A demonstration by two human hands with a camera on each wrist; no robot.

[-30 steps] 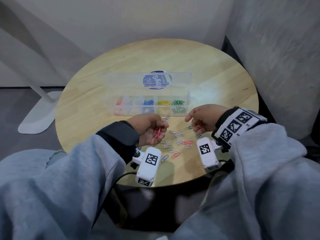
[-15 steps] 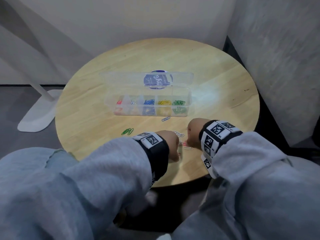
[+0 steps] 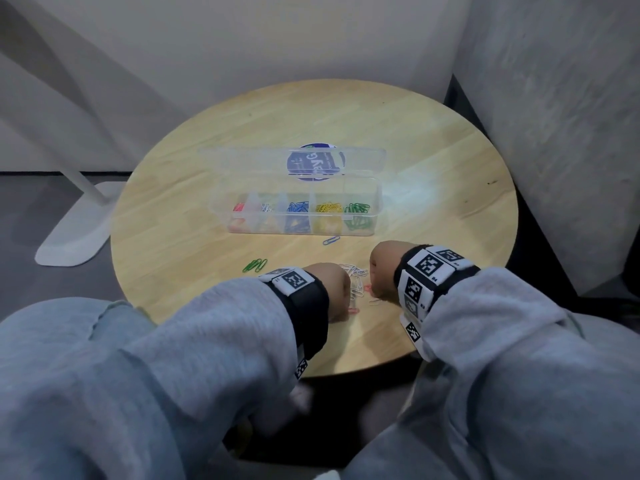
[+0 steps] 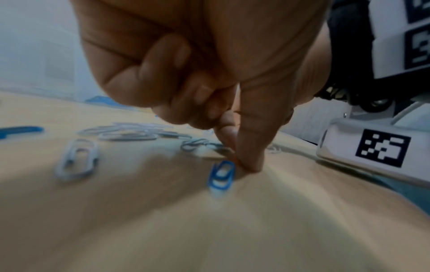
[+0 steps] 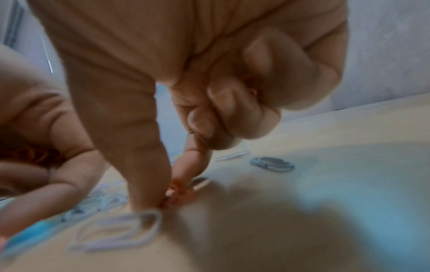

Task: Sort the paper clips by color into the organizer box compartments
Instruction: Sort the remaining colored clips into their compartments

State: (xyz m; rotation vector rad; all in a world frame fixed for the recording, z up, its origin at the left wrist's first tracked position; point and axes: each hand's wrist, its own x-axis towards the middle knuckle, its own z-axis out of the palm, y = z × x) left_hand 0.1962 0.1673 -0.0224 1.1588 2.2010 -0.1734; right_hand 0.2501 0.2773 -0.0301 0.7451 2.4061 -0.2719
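While the head view only shows both fists down in the loose paper clips (image 3: 356, 277) on the desk (image 3: 433, 202), near the organizer box (image 3: 375, 206), wrist cams show more: left hand (image 4: 209, 73) pins a clip (image 4: 222, 174) with its thumb, right hand (image 5: 186, 82) pinches a reddish one.

The table (image 3: 433, 161) is pale wood with a fine grain, and on it the clear box (image 3: 375, 206) shows a row of colours from left to right: red clips (image 3: 238, 206), white clips (image 3: 266, 207), blue clips (image 3: 298, 206), yellow clips (image 3: 329, 207) and green clips (image 3: 358, 207), with a round blue label (image 3: 313, 162) showing through its clear lid. Loose on the wood lie a green pair (image 3: 255, 265), a lone blue clip (image 3: 331, 240) and a heap (image 3: 356, 277) of white and red ones. Both sleeves (image 3: 214, 327) are light grey, and the wristbands (image 3: 427, 271) are black with white tags printed in black square patterns.
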